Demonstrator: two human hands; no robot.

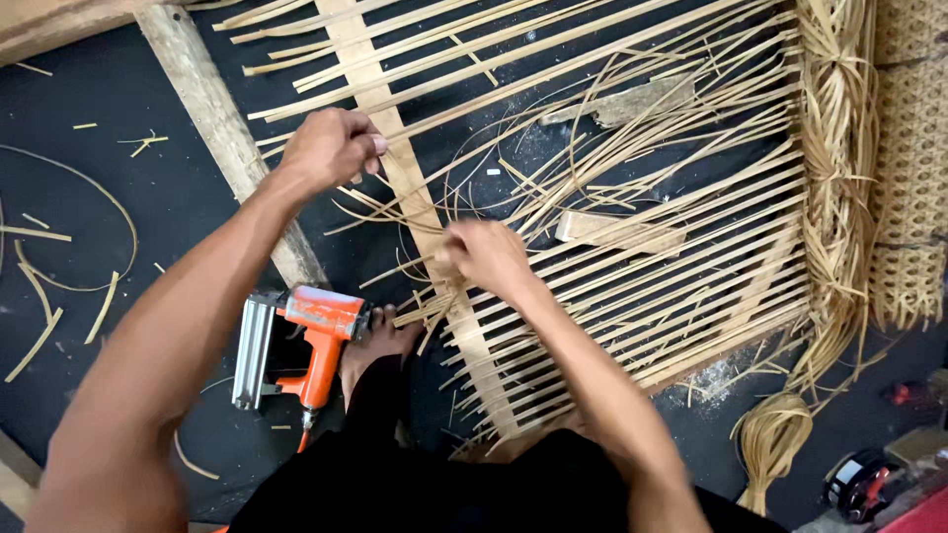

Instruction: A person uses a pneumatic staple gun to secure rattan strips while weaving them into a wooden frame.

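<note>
While you sit on the dark floor [118,188], note that it is littered with short cane offcuts [39,296] and a curled strand. A wooden frame [222,138] lies flat ahead of you, with pale cane strips [671,266] stretched across it in near-parallel rows; loose strips tangle in the middle. Along the right edge a thick bundle of cane [839,168] runs top to bottom, and a sheet of woven cane webbing [913,168] lies just beyond it. No containers are in view.

Your left hand [331,148] is closed in a fist, its grip pinching a strip end over the frame's upright slat [415,197]. Your right hand [489,257] is curled, grip pressed on strips just right of the same slat; which strip it pinches cannot be told. An orange nail gun [296,345] rests on the floor near your bare foot [380,345], below the left hand, untouched.
</note>
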